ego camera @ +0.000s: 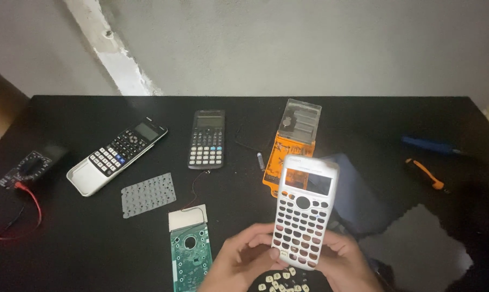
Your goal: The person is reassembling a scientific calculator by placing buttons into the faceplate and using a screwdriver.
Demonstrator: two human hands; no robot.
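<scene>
Just 1 cam, worn on the person's head. It looks down and fwd over a black table (66, 238), w/ a grey wall (309, 43) at the top. Both hands (239, 259) sit close at the bottom edge; the far table side is farther off. No 2nd view to share.
</scene>
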